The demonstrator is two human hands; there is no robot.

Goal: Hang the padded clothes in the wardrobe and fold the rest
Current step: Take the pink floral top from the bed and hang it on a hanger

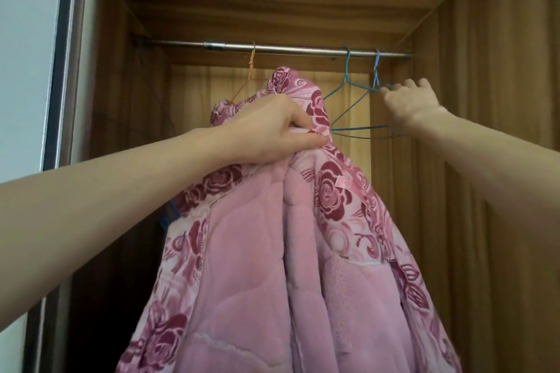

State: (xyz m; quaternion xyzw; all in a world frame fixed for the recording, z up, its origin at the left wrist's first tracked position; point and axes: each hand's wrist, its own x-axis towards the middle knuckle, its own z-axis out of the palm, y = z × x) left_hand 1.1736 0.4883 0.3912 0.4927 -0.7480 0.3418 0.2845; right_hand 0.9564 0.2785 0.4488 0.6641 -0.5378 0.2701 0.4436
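Left hand (272, 127) grips the padded floral jacket (272, 251) high; right hand (409, 103) seemingly pinches a blue wire hanger (360, 113): unhook it cleanly off the rail (303, 49).

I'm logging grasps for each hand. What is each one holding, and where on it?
Left hand grips the pink padded garment at its bunched top. Right hand pinches the blue hanger at its shoulder.

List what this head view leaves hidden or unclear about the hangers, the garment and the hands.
- Orange hanger: its lower part is hidden behind the pink padded garment.
- Garment: its hem is cut off by the bottom edge.
- Right hand: its fingertips at the blue hangers face away, so which wire they pinch is unclear.
- Left hand: its fingers are buried in the fabric.
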